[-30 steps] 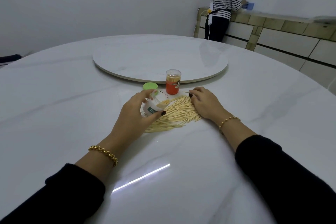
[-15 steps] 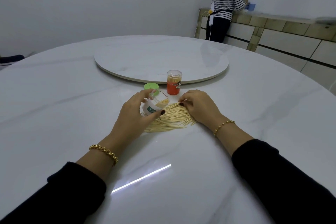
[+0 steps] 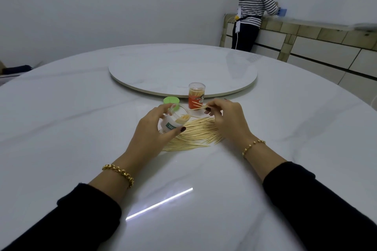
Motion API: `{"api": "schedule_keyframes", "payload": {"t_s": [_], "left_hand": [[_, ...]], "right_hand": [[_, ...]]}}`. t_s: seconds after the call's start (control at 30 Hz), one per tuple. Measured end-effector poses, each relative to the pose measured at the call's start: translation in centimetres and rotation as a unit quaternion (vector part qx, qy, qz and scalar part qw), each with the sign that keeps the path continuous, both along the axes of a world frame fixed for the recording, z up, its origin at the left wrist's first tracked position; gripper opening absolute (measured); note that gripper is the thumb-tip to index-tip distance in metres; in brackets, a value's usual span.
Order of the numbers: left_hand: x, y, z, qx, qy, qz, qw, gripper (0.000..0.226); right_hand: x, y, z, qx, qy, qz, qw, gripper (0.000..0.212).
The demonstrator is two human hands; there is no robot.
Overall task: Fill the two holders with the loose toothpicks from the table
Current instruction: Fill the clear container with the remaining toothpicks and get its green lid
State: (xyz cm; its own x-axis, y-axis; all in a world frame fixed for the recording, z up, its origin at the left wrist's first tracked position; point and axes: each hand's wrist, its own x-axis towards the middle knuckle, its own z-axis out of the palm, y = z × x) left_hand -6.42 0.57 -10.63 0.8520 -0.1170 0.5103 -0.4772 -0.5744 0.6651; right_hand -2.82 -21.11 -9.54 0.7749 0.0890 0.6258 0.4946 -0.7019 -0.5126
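L hand (image 3: 152,130): grip clamped round a clear plastic toothpick holder w/ green label (image 3: 172,123), tilted, open mouth facing approx. 2 o'clock, small bunch of picks inside; can't tell if its base rests on the tabletop. R hand (image 3: 226,117): grip pinched on a few thin wooden toothpicks (image 3: 197,106) betw. thumb & fingertips, tips pointing to 9 o'clock, just beside the holder's mouth, not inside it. Below both hands a fanned pile of loose pale wooden toothpicks (image 3: 193,136) lies flat on the white marble-look round tabletop (image 3: 81,128). From the pile: round green plastic cap (image 3: 171,100) at 11 o'clock, flat on the tabletop, partly behind L fingers. Upright clear cylinder holder w/ orange-red label (image 3: 196,96) at 12 o'clock, packed w/ picks, standing apart from both hands. Beyond it, also 12 o'clock, a white round turntable (image 3: 183,67). Far off at 1 o'clock a person in a striped top (image 3: 256,4) stands at a tiled ledge (image 3: 306,34).
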Motion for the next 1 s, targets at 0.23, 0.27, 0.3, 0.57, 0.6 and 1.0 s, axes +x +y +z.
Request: {"api": "schedule_keyframes", "payload": {"t_s": [0.23,0.27,0.3,0.57,0.6,1.0], "left_hand": [[0.0,0.0,-0.1,-0.001,0.003,-0.002,1.000,0.063],[0.0,0.0,-0.1,-0.002,0.004,-0.002,1.000,0.062],[0.0,0.0,-0.1,-0.003,0.004,-0.002,1.000,0.062],[-0.1,0.0,-0.1,-0.004,0.004,-0.007,1.000,0.061],[-0.1,0.0,-0.1,-0.001,0.002,-0.008,1.000,0.060],[-0.1,-0.1,0.1,-0.009,-0.012,-0.005,1.000,0.060]], "right_hand": [[-0.7,1.0,1.7,0.120,0.028,0.008,0.992,0.016],[-0.8,1.2,1.9,0.143,0.042,0.009,0.989,0.018],[-1.0,1.5,2.2,0.173,0.058,0.014,0.983,0.019],[-3.0,4.1,5.3,0.429,0.148,0.113,0.884,0.013],[-3.2,4.3,5.3,0.438,0.148,0.121,0.878,0.013],[-3.5,6.2,2.8,0.374,0.151,0.151,0.903,0.019]]}}
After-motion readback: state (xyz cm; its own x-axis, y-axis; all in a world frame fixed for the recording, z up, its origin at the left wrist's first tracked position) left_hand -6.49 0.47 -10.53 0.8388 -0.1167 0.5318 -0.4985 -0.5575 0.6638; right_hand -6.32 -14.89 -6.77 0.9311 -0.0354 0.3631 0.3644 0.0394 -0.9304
